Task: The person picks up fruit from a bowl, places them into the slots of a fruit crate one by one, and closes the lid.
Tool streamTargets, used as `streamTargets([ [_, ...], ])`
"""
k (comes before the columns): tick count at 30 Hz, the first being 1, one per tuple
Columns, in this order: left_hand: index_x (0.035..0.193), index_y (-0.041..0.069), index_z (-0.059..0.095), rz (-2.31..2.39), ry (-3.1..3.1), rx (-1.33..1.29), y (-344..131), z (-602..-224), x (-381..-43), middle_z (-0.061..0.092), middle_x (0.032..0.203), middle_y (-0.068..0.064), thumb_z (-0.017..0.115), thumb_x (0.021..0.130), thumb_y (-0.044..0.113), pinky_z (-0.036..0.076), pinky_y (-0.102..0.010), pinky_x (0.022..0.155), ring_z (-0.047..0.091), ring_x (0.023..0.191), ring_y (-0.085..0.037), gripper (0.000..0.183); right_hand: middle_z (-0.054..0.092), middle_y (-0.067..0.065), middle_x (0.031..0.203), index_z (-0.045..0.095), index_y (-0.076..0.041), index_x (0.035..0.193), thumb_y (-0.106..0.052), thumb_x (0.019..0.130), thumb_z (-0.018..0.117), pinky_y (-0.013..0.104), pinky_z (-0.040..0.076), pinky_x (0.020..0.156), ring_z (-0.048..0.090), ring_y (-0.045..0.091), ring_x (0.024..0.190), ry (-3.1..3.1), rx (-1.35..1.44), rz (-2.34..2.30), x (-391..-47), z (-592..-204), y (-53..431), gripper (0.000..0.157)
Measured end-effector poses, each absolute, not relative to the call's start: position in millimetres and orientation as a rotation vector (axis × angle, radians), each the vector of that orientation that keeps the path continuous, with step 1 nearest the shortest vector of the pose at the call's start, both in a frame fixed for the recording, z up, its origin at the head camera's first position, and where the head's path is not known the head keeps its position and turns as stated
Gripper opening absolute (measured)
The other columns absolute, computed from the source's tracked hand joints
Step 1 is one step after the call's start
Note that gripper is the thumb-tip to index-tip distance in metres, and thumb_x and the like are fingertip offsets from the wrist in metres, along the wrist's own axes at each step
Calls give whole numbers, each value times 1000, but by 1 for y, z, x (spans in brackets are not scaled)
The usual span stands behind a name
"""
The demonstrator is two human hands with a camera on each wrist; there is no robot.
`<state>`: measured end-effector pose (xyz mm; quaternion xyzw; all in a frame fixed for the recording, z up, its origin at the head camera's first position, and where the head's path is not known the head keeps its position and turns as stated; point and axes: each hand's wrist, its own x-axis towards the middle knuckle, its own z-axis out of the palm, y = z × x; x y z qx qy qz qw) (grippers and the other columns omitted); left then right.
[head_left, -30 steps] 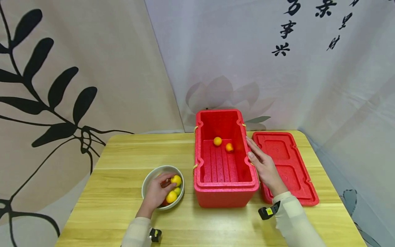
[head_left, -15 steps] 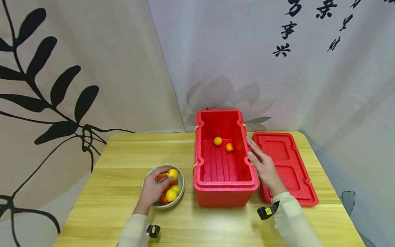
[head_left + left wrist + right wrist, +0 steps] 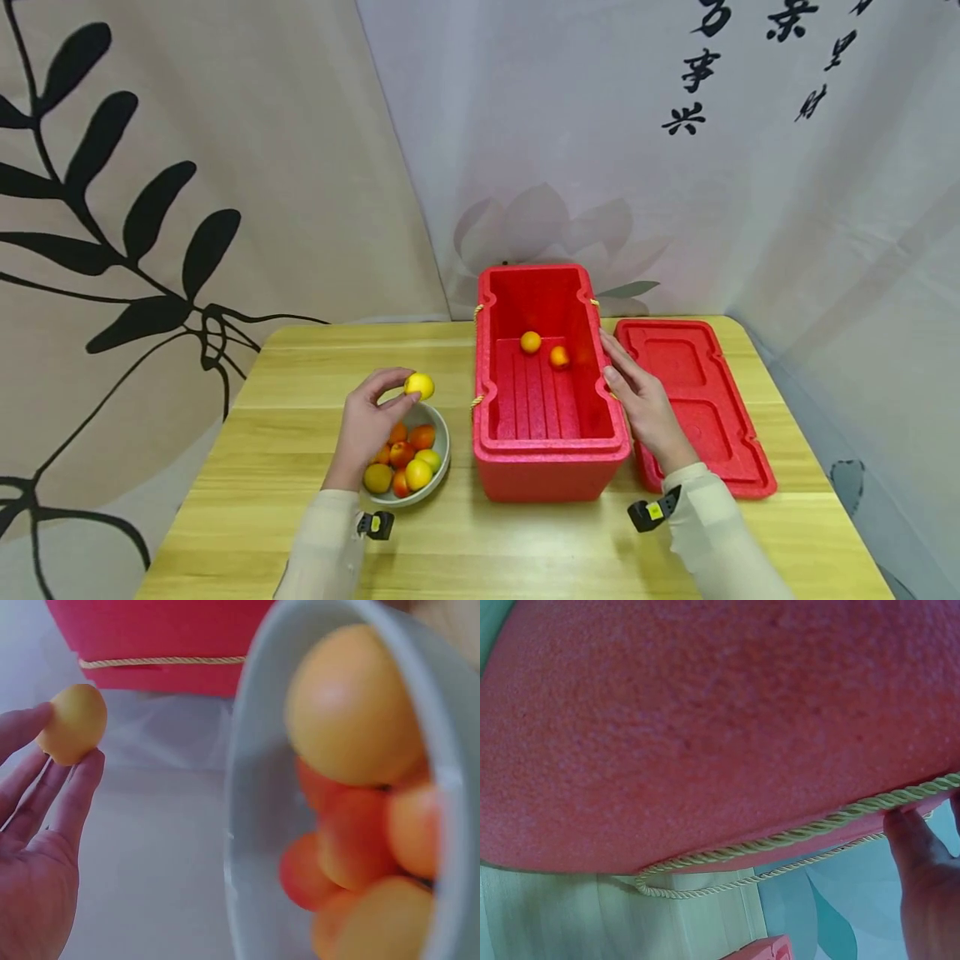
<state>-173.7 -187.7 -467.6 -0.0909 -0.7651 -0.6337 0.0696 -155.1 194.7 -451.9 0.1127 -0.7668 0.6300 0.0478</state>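
A pale cloth printed with dark leaves and characters (image 3: pixel 701 71) hangs behind a light wooden table (image 3: pixel 240 500). The lemon (image 3: pixel 420 385) sits at the fingertips of the left hand (image 3: pixel 367 425), out beyond the palm and to the right of the knuckles. That hand is grasping it in a pinch, the thumb on one side and the fingers on the other, most of its yellow skin showing. Lemon and fingertips are by the far edge of a pale bowl (image 3: pixel 444 446), clear of the fruit (image 3: pixel 401 454) inside, a mixed heap of red, orange and yellow pieces. The left wrist wears a small black camera (image 3: pixel 377 525).

To the right of the bowl, apart from it, stands a red box (image 3: pixel 536 479) without its cover, two small orange fruits (image 3: pixel 530 342) lying on its ribbed floor. The right hand (image 3: pixel 645 412) rests against the box's right side, its fingers straight and its grip released, with a fingertip by the twisted yellow rope (image 3: pixel 802 831). Farther right, just beside that hand, the red lid (image 3: pixel 686 358) lies flat on the table
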Motion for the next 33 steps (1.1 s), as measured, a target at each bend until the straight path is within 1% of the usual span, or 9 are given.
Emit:
streamTargets([
  [3, 115, -12, 64, -1909, -2283, -285, -180, -449, -174, 58, 120, -25, 73, 84, -8, 53, -27, 88, 56, 115, -34, 32, 29, 6, 158, 37, -7, 151, -13, 103, 51, 23, 49, 90, 27, 27, 143, -2342, 334, 1924, -155, -452, 195, 51],
  [8, 114, -11, 64, -1908, -2275, -311, -170, -429, -181, 58, 119, -22, 73, 84, -8, 54, -28, 88, 56, 115, -31, 31, 29, 8, 158, 37, -5, 151, -11, 103, 51, 21, 46, 94, 26, 26, 143, -2338, 353, 1908, -154, -452, 194, 51],
  [11, 114, -10, 64, -1906, -2284, -329, -165, -421, -186, 57, 119, -21, 73, 85, -7, 54, -28, 88, 56, 115, -30, 31, 29, 10, 158, 36, -3, 150, -10, 103, 51, 20, 45, 95, 27, 26, 143, -2333, 363, 1895, -154, -452, 194, 50],
  [15, 116, -9, 64, -1888, -2289, -360, -158, -414, -190, 57, 120, -19, 73, 85, -5, 53, -28, 88, 56, 115, -29, 32, 29, 8, 158, 36, -4, 151, -10, 103, 50, 20, 45, 94, 27, 27, 143, -2341, 353, 1883, -153, -452, 194, 50],
  [20, 118, -9, 63, -1862, -2269, -424, -151, -409, -193, 56, 120, -22, 72, 85, -6, 53, -29, 89, 55, 115, -30, 34, 30, 7, 158, 37, -7, 151, -13, 103, 51, 23, 47, 93, 28, 26, 143, -2350, 338, 1887, -153, -451, 194, 51],
  [24, 119, -9, 64, -1845, -2246, -469, -146, -405, -197, 56, 120, -23, 72, 86, -6, 53, -31, 90, 57, 112, -30, 35, 29, 6, 158, 37, -9, 152, -14, 103, 51, 24, 48, 92, 27, 25, 143, -2370, 333, 1890, -155, -451, 194, 51],
  [27, 117, -11, 64, -1827, -2233, -507, -141, -402, -200, 56, 119, -23, 72, 85, -6, 53, -34, 89, 57, 110, -32, 33, 29, 5, 158, 36, -9, 152, -14, 103, 51, 24, 48, 92, 27, 25, 143, -2376, 336, 1897, -156, -450, 194, 51],
  [33, 116, -11, 64, -1809, -2227, -564, -128, -395, -206, 56, 116, -24, 72, 86, -5, 53, -44, 90, 57, 109, -31, 32, 29, 7, 158, 36, -8, 152, -13, 103, 51, 25, 49, 92, 26, 27, 143, -2372, 334, 1901, -155, -449, 194, 52],
])
